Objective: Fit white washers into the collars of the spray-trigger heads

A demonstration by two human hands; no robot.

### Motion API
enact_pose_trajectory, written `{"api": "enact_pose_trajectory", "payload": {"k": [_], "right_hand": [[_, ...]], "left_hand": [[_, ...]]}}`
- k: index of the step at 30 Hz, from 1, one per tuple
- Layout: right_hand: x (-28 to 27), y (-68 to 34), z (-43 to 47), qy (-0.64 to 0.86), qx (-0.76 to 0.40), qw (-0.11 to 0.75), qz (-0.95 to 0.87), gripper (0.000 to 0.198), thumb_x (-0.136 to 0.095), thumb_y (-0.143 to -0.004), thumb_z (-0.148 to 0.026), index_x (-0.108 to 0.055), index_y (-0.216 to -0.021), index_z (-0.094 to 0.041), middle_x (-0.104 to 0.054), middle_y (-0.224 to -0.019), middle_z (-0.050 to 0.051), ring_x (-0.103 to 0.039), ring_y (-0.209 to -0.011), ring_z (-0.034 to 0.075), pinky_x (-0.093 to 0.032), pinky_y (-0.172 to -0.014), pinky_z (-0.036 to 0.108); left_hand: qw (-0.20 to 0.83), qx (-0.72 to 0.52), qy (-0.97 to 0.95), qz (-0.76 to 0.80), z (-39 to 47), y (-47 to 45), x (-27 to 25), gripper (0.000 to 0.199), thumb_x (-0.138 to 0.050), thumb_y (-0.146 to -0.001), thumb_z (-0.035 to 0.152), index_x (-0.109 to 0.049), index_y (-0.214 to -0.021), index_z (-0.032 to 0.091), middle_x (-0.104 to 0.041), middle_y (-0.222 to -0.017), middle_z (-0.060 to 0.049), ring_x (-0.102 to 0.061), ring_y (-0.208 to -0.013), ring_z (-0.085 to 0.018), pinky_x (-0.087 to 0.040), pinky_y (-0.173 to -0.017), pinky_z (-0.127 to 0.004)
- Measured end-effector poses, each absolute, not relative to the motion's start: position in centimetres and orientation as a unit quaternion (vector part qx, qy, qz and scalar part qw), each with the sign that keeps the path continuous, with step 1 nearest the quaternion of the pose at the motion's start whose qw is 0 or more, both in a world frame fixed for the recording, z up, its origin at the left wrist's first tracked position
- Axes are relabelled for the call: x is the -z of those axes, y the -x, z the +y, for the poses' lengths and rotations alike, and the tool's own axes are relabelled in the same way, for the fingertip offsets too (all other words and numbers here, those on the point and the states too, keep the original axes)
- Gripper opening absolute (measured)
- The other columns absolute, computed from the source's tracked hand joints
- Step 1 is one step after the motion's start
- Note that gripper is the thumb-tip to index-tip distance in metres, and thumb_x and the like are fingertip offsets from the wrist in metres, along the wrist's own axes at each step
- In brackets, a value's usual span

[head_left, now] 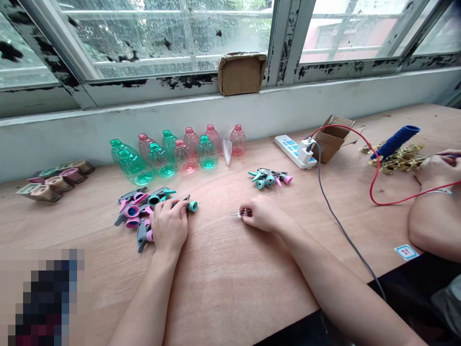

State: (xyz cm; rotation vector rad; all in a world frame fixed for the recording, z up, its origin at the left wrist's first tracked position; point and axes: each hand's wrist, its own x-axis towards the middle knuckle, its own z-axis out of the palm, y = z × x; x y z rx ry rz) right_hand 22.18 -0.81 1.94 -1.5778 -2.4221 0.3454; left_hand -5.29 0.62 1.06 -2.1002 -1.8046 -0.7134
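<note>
My left hand (pixel 169 223) rests at the right side of a pile of pink, grey and green spray trigger heads (pixel 132 211). Its fingers curl over one trigger head with a green collar (pixel 193 206), which pokes out to the right. My right hand (pixel 264 214) is closed in a pinch just above the table, around a small tool (pixel 245 212) with a thin pale tip pointing left and a dark reddish handle. Most of that tool is hidden by the fingers. Beyond my right hand lies a smaller pile of spray trigger heads (pixel 270 178).
Several green and pink translucent bottles (pixel 167 161) stand along the wall. At left are small coloured containers (pixel 57 180). A power strip (pixel 295 151), a cardboard box (pixel 329 142) and cables lie right. Another person's hand (pixel 437 170) is near brass-coloured parts (pixel 399 158) and a blue tube (pixel 399 141).
</note>
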Motion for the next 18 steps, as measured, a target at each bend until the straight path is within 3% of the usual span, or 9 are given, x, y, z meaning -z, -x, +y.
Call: {"api": "enact_pose_trajectory", "payload": {"k": [4,11,15,18], "right_hand": [[-1.6,-22.7,-0.3,0.618,-0.103,0.136,-0.767,0.018,-0.059,-0.078,-0.023,-0.074,-0.088,-0.025,-0.073,-0.082,0.002,-0.064,-0.076,0.017,-0.034,-0.060,0.025],[-2.1,-25.0,1.0,0.723,-0.065,0.261,-0.636,0.021,-0.057,-0.083,-0.038,-0.070,-0.083,-0.021,-0.073,-0.083,0.005,-0.065,-0.077,0.019,-0.041,-0.063,0.025],[-3.6,-27.5,2.4,0.837,-0.041,0.190,-0.512,0.051,-0.058,-0.077,-0.064,-0.073,-0.089,-0.017,-0.073,-0.087,0.016,-0.068,-0.084,0.028,-0.045,-0.066,0.031],[-4.3,-27.8,3.5,0.841,-0.034,0.143,-0.520,0.060,-0.057,-0.076,-0.069,-0.074,-0.093,-0.014,-0.072,-0.094,0.021,-0.068,-0.090,0.033,-0.046,-0.069,0.035]], "left_hand": [[0.153,0.295,0.717,-0.612,0.6,5.1,-1.1,0.022,-0.053,-0.089,0.028,-0.072,-0.096,0.021,-0.068,-0.102,-0.009,-0.055,-0.102,-0.030,-0.041,-0.083,-0.042],[0.133,0.327,0.772,-0.528,-0.4,3.6,-1.3,0.018,-0.054,-0.089,0.028,-0.070,-0.094,0.021,-0.068,-0.099,-0.009,-0.057,-0.098,-0.028,-0.042,-0.086,-0.042],[0.131,0.320,0.785,-0.514,-0.6,3.0,-1.5,0.018,-0.054,-0.089,0.029,-0.070,-0.091,0.021,-0.068,-0.096,-0.009,-0.058,-0.096,-0.028,-0.043,-0.085,-0.041],[0.123,0.312,0.798,-0.501,-0.6,2.7,-1.6,0.017,-0.054,-0.089,0.028,-0.070,-0.091,0.021,-0.068,-0.095,-0.009,-0.059,-0.096,-0.028,-0.042,-0.085,-0.041]]}}
